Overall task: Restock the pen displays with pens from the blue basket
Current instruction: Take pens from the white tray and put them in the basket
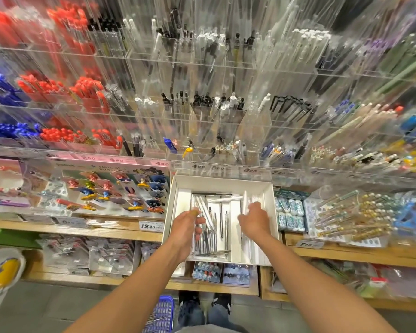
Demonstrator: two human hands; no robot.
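While both hands reach into the white box (174, 212) on the wooden shelf, the move to come turns on how the pens (210, 227) lie in it. Left of the box's middle, the left hand (185, 228) has its fingers curled down among the silver pens; whether it grips any I cannot tell through the blur. These pens lie mostly with their long axis running away from the person, toward the clear displays (202, 111) above the box, and they sit directly under and just right of that hand, so it is the nearer one. Right of the box's middle, the right hand (256, 221) hovers loosely curled over white packets, seemingly holding nothing. Below the box, on the floor, stands the blue basket (162, 313).
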